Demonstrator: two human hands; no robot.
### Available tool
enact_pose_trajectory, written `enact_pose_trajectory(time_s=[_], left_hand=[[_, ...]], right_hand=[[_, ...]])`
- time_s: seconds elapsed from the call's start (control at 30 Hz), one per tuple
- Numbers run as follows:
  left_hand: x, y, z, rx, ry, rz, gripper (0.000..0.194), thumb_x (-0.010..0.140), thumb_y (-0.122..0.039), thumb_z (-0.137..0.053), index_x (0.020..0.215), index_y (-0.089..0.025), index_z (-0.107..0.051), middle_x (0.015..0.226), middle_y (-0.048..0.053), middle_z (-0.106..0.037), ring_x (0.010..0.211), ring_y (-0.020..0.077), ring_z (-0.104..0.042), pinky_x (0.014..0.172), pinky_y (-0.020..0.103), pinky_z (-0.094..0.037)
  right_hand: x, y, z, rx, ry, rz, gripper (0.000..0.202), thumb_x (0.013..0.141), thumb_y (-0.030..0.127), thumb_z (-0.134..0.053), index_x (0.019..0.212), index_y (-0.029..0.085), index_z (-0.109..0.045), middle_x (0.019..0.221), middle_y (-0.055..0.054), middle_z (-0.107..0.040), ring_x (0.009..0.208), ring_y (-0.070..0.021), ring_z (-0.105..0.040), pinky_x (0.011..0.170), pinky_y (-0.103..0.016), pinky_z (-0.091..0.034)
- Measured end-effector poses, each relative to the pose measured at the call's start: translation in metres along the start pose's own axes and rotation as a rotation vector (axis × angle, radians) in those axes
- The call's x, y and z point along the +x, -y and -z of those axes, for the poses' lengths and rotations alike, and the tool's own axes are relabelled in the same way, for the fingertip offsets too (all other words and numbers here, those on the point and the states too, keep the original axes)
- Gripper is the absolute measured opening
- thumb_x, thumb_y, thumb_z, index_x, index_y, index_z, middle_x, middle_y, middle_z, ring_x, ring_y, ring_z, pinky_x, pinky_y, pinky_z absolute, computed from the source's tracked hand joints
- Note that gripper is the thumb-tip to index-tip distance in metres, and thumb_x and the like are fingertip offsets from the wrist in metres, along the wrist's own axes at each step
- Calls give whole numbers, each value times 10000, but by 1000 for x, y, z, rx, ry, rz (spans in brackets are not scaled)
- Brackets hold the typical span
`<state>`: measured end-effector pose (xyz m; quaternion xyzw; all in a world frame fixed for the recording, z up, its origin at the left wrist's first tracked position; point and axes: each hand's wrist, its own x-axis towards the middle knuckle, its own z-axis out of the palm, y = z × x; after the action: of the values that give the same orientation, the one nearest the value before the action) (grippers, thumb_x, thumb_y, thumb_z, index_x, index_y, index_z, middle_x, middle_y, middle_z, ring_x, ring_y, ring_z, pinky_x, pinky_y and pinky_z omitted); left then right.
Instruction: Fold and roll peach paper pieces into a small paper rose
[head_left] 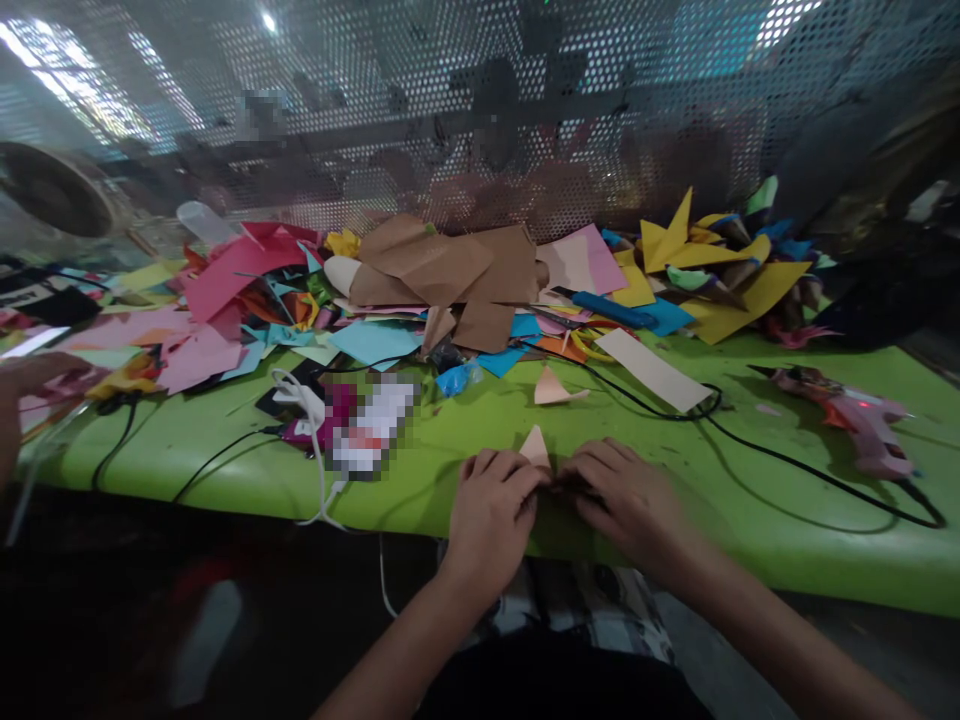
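— We're at the near edge of the table; what's the left hand up to?
— We see its fingers closed on a small peach paper, pointed tip showing.
— And our right hand?
— Fingers curled in beside it; we can't tell whether they grip. Just beyond, we spot 1 curled scrap, and the glue gun lies well off right.

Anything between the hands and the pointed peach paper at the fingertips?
Nothing visible: the left hand is on the peach paper, the right hand close beside it. The loose curled piece lies beyond, not between.
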<state>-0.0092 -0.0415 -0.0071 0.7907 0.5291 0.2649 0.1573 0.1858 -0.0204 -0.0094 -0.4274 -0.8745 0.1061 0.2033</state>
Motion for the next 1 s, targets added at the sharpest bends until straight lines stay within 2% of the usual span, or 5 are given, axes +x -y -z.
enact_pose_trajectory(time_s=[0.2,0.37,0.6,0.8,1.0], left_hand=[[1,0,-1,20,-4,-13,197,880,-91,-606,958,-266,-651,948,-19,-651,931,205,-532,797,374,-373],[-3,2,-2,40,-38,-52,224,903,-112,-568,1017,-282,-658,908,1,-630,879,204,-532,773,368,-384],[-11,4,-6,150,-136,-158,225,887,-86,-569,978,-264,-673,931,15,-645,874,204,-543,779,357,-405],[-9,3,1,123,-33,-109,232,898,-101,-566,1055,-257,-633,962,13,-644,901,208,-548,809,373,-408],[2,-2,5,185,49,-75,239,872,-82,-579,1033,-253,-619,996,8,-651,938,221,-551,812,395,-401]], right_hand=[[5,6,6,-107,61,-7,95,843,87,-616,878,174,-601,863,-58,-596,809,-242,-538,692,-357,-396],[9,8,5,-191,110,-12,148,806,28,-587,844,170,-600,837,-60,-594,769,-232,-534,674,-349,-378],[4,9,2,-201,9,29,65,904,155,-584,851,175,-615,817,-57,-606,762,-232,-534,696,-353,-370],[2,10,2,-176,-6,26,97,912,133,-547,870,184,-618,831,-55,-615,774,-227,-529,709,-342,-363],[2,7,2,-246,-52,44,147,877,83,-521,904,182,-628,861,-64,-636,802,-243,-531,725,-359,-362]])
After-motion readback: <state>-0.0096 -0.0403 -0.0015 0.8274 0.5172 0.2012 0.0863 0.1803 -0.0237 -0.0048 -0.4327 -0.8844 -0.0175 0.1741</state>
